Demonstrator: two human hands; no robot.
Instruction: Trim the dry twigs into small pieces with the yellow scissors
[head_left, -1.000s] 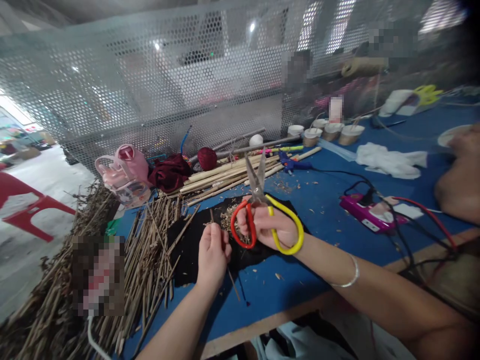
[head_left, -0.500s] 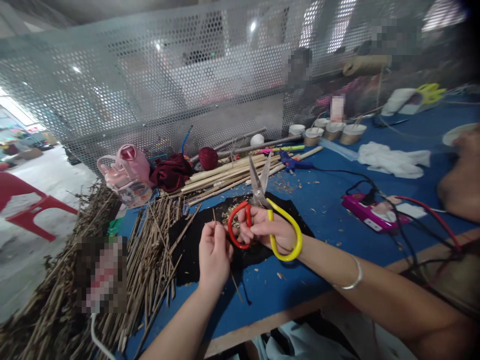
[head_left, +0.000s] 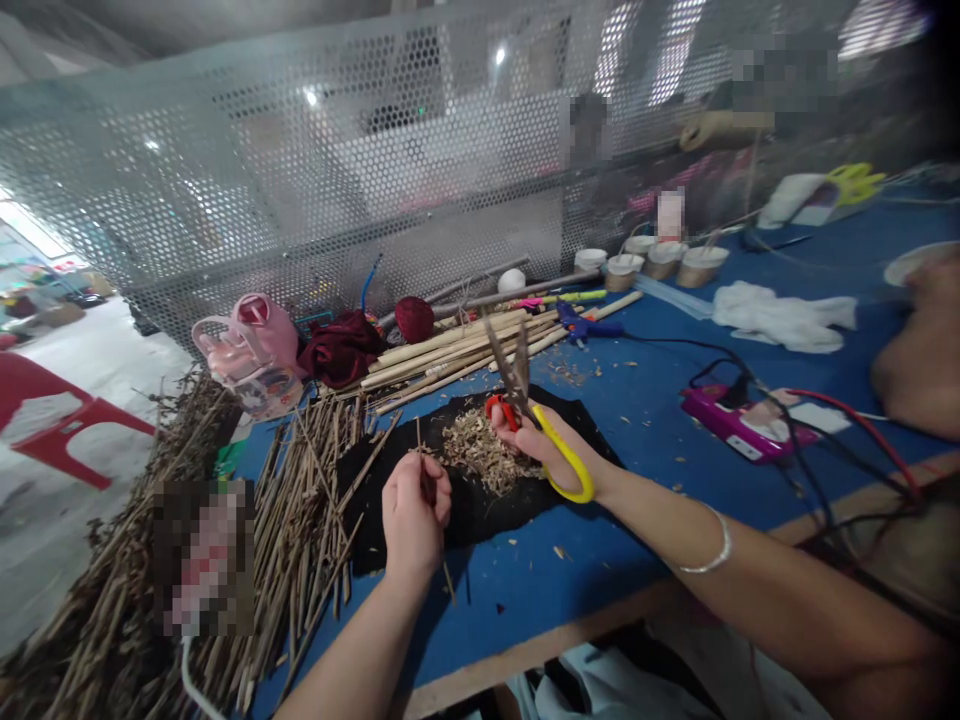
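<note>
My left hand [head_left: 412, 512] pinches a thin dry stalk [head_left: 418, 434], which pokes up above the fingers and comes out again below the hand. Scissors [head_left: 515, 378] with one red and one yellow handle are in my right hand [head_left: 561, 445], fingers closed on the handles. Their blades stand apart and point up and away, with nothing between them. Under and between the hands, a heap of small plant chips [head_left: 480, 450] lies on a black cloth [head_left: 371, 545]. A pile of dry stalks [head_left: 281, 540] is left of my left hand.
Behind the cloth lie pale sticks [head_left: 450, 352], a dark red yarn ball [head_left: 414, 319] and a blue glue gun [head_left: 581, 324]. At right are a purple power strip [head_left: 739, 425], cables, a white glove [head_left: 784, 315] and another person's arm [head_left: 911, 360]. A perforated screen [head_left: 300, 190] stands behind.
My hands have moved apart: the left slightly left with the stalk, the right slightly right with the scissors. The scissors have turned, and more of the chip heap shows.
</note>
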